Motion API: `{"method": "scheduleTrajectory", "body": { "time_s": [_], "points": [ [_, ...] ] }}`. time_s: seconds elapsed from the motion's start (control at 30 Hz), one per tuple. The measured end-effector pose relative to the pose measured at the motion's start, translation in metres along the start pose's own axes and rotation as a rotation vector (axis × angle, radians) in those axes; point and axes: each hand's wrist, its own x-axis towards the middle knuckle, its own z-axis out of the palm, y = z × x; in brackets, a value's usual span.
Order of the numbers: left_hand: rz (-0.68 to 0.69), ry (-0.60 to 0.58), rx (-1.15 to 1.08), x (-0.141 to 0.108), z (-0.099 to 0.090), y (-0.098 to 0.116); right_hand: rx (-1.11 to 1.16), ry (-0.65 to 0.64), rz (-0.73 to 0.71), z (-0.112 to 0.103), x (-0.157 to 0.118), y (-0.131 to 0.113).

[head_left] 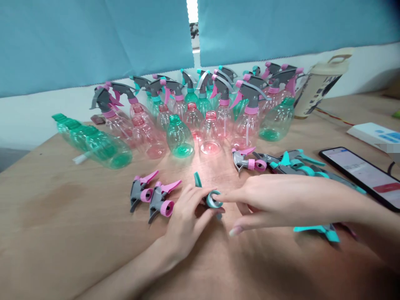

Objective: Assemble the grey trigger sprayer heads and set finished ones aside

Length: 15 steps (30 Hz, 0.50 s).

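Note:
My left hand (185,216) is closed on a teal-collared trigger spray head (208,201), its round opening facing up toward me. Thumb and fingers grip the collar from the left, and a teal lever sticks up behind them. The stretched index finger of my right hand (265,202) reaches into the collar's opening, its thumb held apart below. Whether that fingertip presses on something small inside cannot be made out. Left of my left hand lie two grey-and-pink spray heads (161,203). Several teal and pink spray heads (292,164) lie around my right hand and forearm, partly hidden by it.
Behind my hands stand pink and green bottles (179,139), many with spray heads fitted. Several green bottles (108,146) lean or lie at left. To the right are a phone (362,173), a white box (375,135) and a cream tumbler (318,87). A blue curtain (93,41) hangs behind.

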Motion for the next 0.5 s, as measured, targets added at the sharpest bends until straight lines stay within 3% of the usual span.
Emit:
{"method": "scheduleTrajectory", "body": {
  "time_s": [0.17, 0.5],
  "points": [
    [0.03, -0.004, -0.048, 0.002, -0.004, -0.002, 0.048, -0.045, -0.095, -0.005, 0.001, 0.011],
    [0.068, -0.082, -0.045, -0.002, -0.002, -0.005, -0.029, -0.014, 0.011, -0.004, -0.005, -0.002]
  ]
}}
